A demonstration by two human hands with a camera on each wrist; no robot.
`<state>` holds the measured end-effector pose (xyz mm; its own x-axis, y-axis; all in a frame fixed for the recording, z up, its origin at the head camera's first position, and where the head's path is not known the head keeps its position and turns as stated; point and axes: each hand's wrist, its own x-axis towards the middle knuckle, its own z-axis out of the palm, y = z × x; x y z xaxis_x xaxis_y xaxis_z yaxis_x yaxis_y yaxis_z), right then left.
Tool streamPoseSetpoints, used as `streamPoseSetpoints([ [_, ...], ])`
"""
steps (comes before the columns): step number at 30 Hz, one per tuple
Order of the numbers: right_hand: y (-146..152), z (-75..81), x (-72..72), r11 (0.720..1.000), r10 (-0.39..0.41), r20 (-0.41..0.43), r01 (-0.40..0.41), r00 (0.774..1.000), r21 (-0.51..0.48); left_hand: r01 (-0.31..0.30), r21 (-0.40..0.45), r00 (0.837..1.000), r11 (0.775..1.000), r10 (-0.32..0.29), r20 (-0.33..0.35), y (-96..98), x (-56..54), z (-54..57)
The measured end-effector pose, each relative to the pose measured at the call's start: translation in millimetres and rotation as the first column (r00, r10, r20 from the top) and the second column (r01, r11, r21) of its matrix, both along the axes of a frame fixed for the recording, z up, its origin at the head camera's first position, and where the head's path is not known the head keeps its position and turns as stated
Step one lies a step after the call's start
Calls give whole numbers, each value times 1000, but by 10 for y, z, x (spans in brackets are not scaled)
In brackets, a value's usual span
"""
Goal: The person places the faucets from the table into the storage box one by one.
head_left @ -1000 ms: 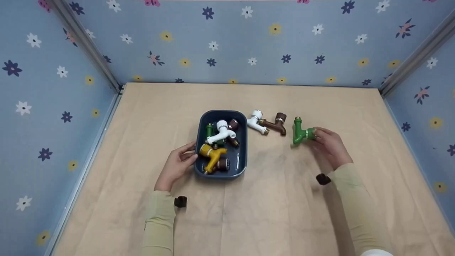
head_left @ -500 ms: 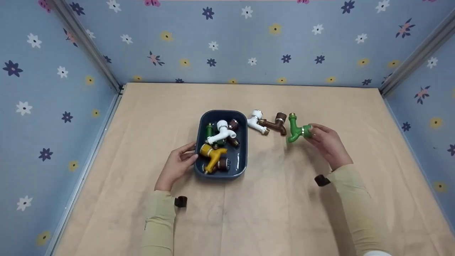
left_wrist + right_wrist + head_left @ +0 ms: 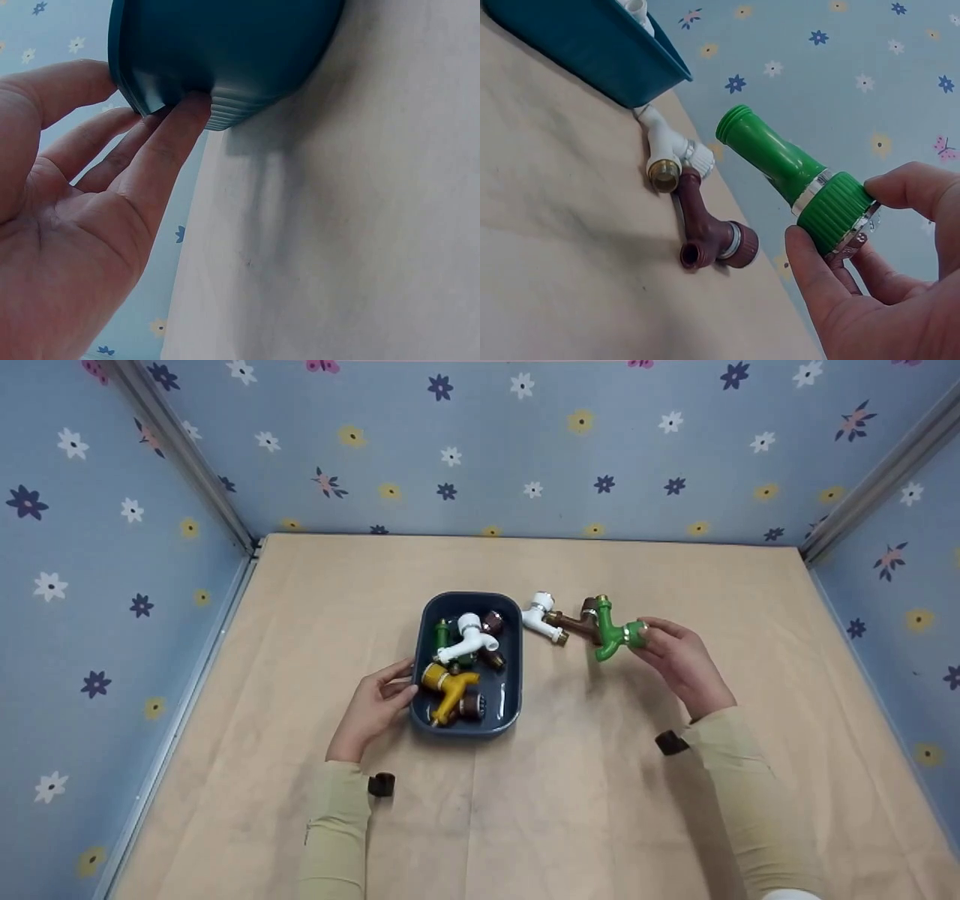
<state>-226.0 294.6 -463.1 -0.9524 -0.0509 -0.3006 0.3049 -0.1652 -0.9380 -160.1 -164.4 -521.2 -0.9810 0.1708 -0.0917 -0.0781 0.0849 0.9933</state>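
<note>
My right hand (image 3: 686,671) pinches a green tap (image 3: 776,157) by its ribbed knob, thumb and fingertips round it. The tap is raised off the table, its spout pointing toward the tub side. My left hand (image 3: 373,709) grips the left rim of a dark blue plastic tub (image 3: 225,45), thumb at the edge and fingers against the outer wall. Inside the tub lie a white tap (image 3: 469,639), a yellow tap (image 3: 450,694), a green tap (image 3: 442,639) partly hidden under the white one, and brown taps, also partly covered.
Right of the tub, a white tap (image 3: 662,142) and a brown tap (image 3: 705,225) lie close together on the cloth-covered table (image 3: 555,810). In the head view, the held tap overlaps the brown one. Flower-patterned walls (image 3: 517,450) enclose the back and sides.
The right hand has carried the green tap leftward and slightly away from the body, toward the tub, so that it now overlaps the brown tap. My left hand and the tub stay put.
</note>
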Motion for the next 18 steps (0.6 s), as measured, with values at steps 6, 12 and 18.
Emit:
streamPoseSetpoints([
  [6, -91, 51, 10, 999, 25, -16, -26, 1000, -37, -15, -37, 1000, 999, 15, -7, 2, -4, -20],
  [12, -163, 81, 19, 998, 43, -11, -44, 999, -41, -21, -40, 1000, 999, 20, -9, 12, 6, -4],
  [18, -230, 92, 17, 997, 38, -8, -39, 999, -66, -21, -26, 1000, 999, 21, -14, 8, -11, -28],
])
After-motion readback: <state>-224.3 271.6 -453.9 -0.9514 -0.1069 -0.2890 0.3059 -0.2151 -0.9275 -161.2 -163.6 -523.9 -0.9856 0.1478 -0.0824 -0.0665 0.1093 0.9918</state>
